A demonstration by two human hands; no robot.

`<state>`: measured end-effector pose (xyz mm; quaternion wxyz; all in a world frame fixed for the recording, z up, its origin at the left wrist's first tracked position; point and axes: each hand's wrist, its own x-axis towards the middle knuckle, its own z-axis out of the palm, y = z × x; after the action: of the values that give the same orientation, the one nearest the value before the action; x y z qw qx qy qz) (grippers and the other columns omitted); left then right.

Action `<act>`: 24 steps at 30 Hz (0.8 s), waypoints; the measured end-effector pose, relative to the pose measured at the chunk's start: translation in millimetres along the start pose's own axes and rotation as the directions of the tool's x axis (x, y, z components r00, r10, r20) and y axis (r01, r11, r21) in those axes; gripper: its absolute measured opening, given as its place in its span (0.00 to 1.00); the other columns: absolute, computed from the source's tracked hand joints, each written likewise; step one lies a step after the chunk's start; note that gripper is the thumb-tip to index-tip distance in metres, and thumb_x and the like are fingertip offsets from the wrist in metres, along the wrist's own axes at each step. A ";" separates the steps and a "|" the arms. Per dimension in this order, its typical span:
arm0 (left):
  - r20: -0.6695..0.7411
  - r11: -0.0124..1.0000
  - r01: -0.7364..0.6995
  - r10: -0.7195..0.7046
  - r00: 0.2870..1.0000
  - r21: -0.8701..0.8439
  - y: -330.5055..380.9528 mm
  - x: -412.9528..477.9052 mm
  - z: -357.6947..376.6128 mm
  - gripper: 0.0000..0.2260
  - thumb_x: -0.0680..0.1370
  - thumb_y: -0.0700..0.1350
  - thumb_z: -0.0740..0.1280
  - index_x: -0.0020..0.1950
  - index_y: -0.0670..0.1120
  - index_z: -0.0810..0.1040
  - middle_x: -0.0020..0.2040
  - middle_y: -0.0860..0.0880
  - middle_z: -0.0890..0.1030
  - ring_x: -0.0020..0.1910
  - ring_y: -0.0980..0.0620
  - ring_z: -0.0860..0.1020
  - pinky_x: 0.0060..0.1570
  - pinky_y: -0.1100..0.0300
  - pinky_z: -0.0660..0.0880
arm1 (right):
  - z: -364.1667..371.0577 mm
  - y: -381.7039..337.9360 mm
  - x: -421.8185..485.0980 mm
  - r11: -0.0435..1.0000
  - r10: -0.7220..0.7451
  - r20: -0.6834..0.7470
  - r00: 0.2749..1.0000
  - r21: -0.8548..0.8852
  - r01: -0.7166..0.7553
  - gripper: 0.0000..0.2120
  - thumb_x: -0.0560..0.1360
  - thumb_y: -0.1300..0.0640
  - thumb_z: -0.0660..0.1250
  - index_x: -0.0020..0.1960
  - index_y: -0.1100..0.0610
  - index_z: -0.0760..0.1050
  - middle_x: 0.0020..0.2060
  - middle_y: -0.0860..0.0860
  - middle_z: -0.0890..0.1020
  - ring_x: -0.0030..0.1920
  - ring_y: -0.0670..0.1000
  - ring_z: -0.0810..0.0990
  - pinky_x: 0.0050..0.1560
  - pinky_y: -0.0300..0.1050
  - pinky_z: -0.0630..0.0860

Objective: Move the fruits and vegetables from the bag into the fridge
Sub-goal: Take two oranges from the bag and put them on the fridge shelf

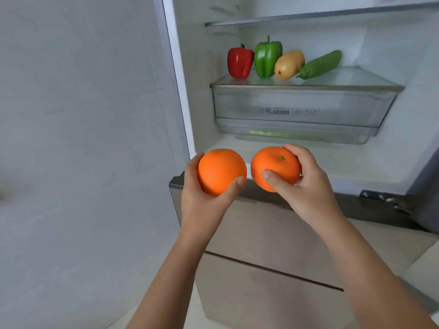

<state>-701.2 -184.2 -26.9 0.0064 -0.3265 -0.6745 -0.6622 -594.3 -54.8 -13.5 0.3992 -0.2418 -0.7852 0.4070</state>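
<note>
Curling fingers (295, 149), left hand (202, 205) grips left orange (221, 170), right hand (308, 186) grips right orange (275, 167).

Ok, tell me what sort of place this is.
Probably a home kitchen: an open fridge, its clear crisper drawer, and a red bell pepper, green bell pepper, mango and cucumber on the shelf.

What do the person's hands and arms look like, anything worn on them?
Nothing worn. The left hand and right hand are bare: no gloves, rings or watch visible. The left forearm and right forearm are uncovered to the frame edge, no sleeves.
</note>
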 end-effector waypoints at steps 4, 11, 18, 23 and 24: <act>-0.004 0.999 -0.024 0.024 1.000 -0.040 -2.7 46.9 15.6 0.32 0.64 0.55 0.76 0.63 0.59 0.64 0.52 0.67 0.68 0.46 0.74 0.72 0.38 0.77 0.71 | 5.7 -0.4 45.2 0.999 -0.007 -0.076 0.997 -0.035 0.004 0.29 0.66 0.50 0.72 0.65 0.47 0.66 0.56 0.45 0.73 0.55 0.49 0.73 0.52 0.42 0.69; -0.011 0.985 -0.161 0.161 0.987 -0.057 12.3 131.9 53.3 0.32 0.62 0.59 0.73 0.62 0.57 0.66 0.52 0.66 0.71 0.48 0.74 0.71 0.39 0.77 0.70 | 4.5 -5.7 125.6 0.995 -0.104 -0.196 0.975 -0.023 0.101 0.27 0.67 0.50 0.71 0.64 0.47 0.67 0.53 0.43 0.72 0.53 0.46 0.72 0.53 0.42 0.68; 0.013 0.955 -0.254 0.259 0.966 -0.153 35.7 194.5 91.2 0.30 0.62 0.58 0.75 0.60 0.56 0.67 0.50 0.65 0.71 0.44 0.77 0.71 0.37 0.79 0.68 | -17.2 -11.4 186.7 0.986 -0.167 -0.290 0.942 -0.025 0.167 0.24 0.67 0.46 0.71 0.59 0.44 0.67 0.49 0.38 0.73 0.47 0.39 0.74 0.45 0.30 0.69; 0.013 0.943 -0.282 0.289 0.957 -0.175 39.7 222.2 104.1 0.30 0.61 0.57 0.72 0.61 0.56 0.68 0.50 0.65 0.72 0.45 0.77 0.71 0.39 0.79 0.68 | -30.2 -15.4 206.2 0.979 -0.202 -0.317 0.927 -0.080 0.186 0.22 0.66 0.47 0.70 0.58 0.42 0.67 0.47 0.34 0.71 0.46 0.40 0.73 0.41 0.27 0.65; 0.003 0.941 -0.286 0.291 0.957 -0.180 42.9 228.5 104.3 0.31 0.60 0.58 0.72 0.61 0.56 0.68 0.50 0.65 0.72 0.44 0.77 0.72 0.38 0.79 0.69 | -33.5 -17.0 209.1 0.978 -0.207 -0.334 0.920 -0.097 0.185 0.24 0.66 0.47 0.70 0.60 0.43 0.67 0.49 0.38 0.73 0.46 0.42 0.73 0.42 0.27 0.65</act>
<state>-817.5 4.2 99.2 0.0642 -0.4308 -0.5578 -0.7065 -685.6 98.1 102.3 0.5602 -0.2416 -0.7367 0.2917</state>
